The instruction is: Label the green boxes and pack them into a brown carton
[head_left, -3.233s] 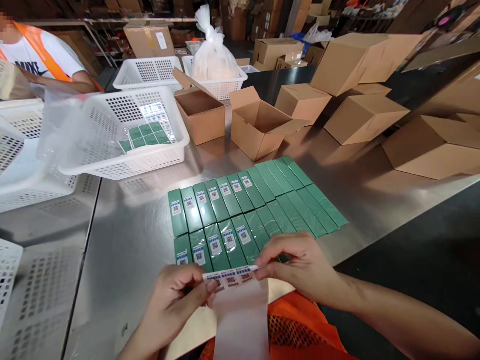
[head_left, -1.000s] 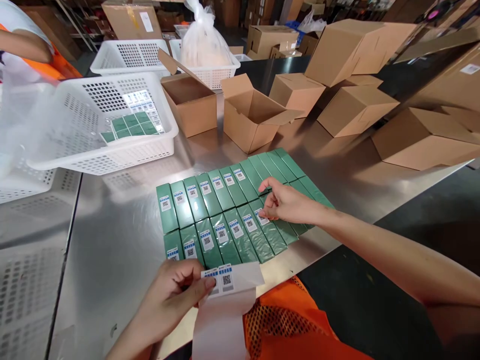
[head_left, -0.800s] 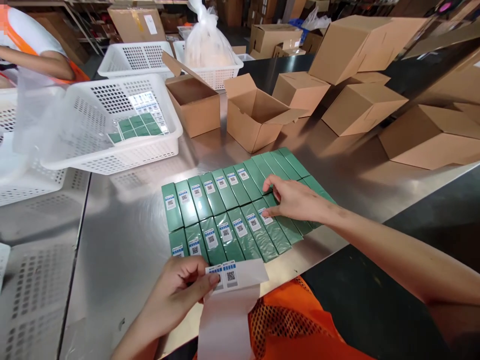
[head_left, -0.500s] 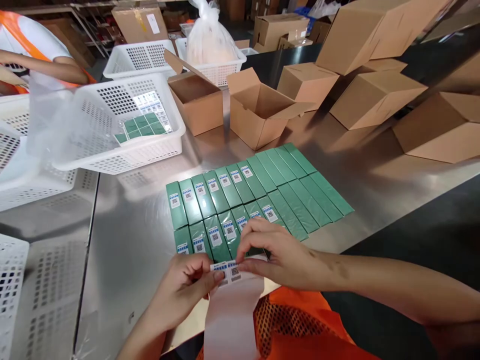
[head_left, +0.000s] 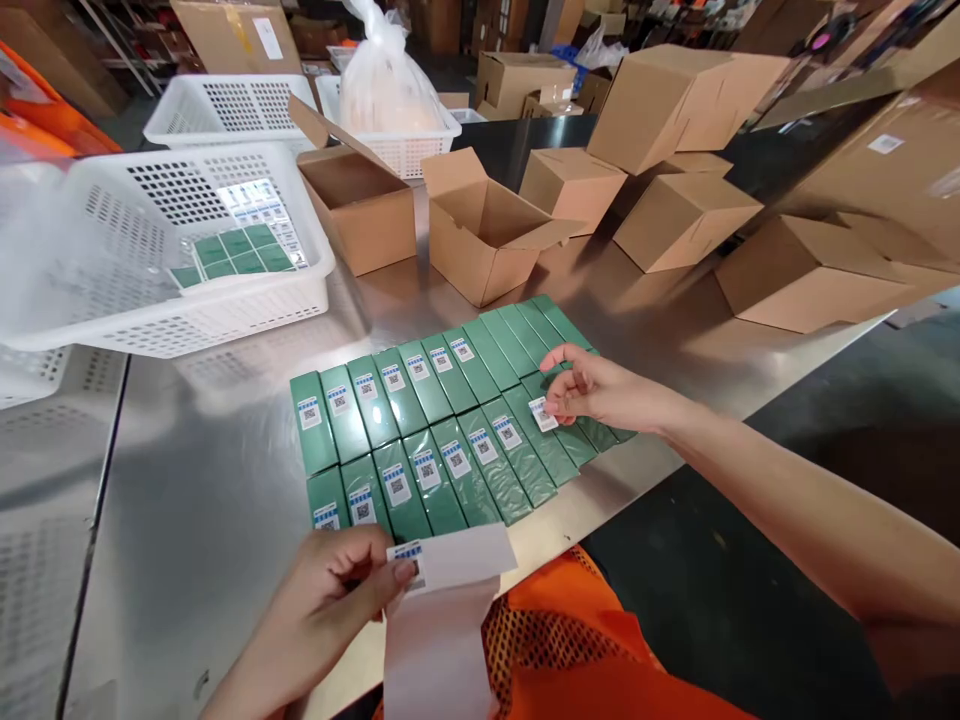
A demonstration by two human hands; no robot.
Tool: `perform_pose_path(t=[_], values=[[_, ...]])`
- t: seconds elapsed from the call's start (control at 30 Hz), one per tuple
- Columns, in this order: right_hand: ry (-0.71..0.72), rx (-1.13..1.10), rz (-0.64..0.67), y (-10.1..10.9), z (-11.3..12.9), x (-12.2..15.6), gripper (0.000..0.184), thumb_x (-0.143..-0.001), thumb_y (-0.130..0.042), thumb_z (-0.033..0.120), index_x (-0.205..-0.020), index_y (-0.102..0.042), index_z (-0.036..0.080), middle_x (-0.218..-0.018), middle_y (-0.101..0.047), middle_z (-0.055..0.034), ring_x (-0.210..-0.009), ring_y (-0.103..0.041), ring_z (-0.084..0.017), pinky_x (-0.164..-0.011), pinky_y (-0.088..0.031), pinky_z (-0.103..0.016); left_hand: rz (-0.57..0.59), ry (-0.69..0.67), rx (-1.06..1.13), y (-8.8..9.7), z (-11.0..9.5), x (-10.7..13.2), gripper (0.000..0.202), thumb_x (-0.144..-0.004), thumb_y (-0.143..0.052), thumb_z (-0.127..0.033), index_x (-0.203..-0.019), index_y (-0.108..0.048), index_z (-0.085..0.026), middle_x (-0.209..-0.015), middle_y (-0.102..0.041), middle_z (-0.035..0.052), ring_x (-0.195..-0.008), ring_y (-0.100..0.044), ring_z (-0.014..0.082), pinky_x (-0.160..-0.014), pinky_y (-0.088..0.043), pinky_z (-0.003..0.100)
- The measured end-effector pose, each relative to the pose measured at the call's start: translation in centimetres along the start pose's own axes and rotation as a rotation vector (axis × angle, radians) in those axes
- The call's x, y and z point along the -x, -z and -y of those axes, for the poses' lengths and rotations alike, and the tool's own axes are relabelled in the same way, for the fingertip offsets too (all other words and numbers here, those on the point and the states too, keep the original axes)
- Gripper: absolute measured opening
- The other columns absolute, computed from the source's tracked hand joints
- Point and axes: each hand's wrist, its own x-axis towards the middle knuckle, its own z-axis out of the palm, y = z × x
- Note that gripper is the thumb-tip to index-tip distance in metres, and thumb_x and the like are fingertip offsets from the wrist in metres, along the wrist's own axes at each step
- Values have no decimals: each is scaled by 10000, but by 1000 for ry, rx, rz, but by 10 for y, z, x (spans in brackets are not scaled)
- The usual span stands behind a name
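Note:
Two rows of green boxes (head_left: 442, 420) lie side by side on the steel table (head_left: 225, 470); most at the left carry a small white QR label. My right hand (head_left: 600, 390) pinches a QR label (head_left: 541, 414) and presses it onto a box in the near row. My left hand (head_left: 330, 600) is closed on the top edge of a white label backing strip (head_left: 442, 620), where one label remains under my thumb. The strip hangs down over the table's near edge.
A white basket (head_left: 172, 310) with green boxes and label sheets stands at the left. Two open cardboard boxes (head_left: 480, 230) stand behind the rows, and several closed cartons (head_left: 810, 270) fill the right. Another person's orange vest (head_left: 45, 110) shows at far left.
My right hand peeled a label off the strip near my left hand and carried it out to a box in the near row. One label fewer remains on the strip.

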Motion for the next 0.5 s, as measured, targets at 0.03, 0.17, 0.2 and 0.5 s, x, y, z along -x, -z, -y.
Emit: perform_pose_path(t=[0.03, 0.17, 0.2, 0.5], values=[[-19, 13, 4, -2, -2, -2, 539, -674, -800, 295, -1013, -384, 244, -690, -622, 53, -624, -583, -138, -630, -477, -292, -2, -6, -6, 0, 0, 0, 486, -888, -524, -546, -572, -504, -177, -526, -526, 14, -512, -467, 113, -493, -326, 203], [-16, 55, 24, -11, -7, -8, 516, -686, -753, 260, -991, -337, 249, -664, -616, 60, -588, -567, -135, -601, -457, -284, -10, -10, -12, 2, -1, -1, 488, -890, -523, -542, -568, -498, -176, -521, -527, 13, -507, -463, 108, -486, -325, 196], [-14, 69, 27, -12, -7, -9, 510, -692, -743, 260, -990, -329, 248, -658, -617, 59, -581, -565, -137, -591, -454, -282, -11, -7, -17, 2, 0, 0, 485, -891, -524, -538, -571, -499, -175, -524, -530, 13, -507, -464, 108, -485, -324, 196], [-17, 697, -184, -13, 6, -11, 528, -679, -796, 369, -1045, -439, 237, -644, -576, 58, -584, -559, -167, -516, -358, -279, 2, 8, 11, 0, -3, 2, 471, -893, -528, -528, -583, -497, -175, -535, -524, 6, -514, -454, 105, -493, -317, 203]])
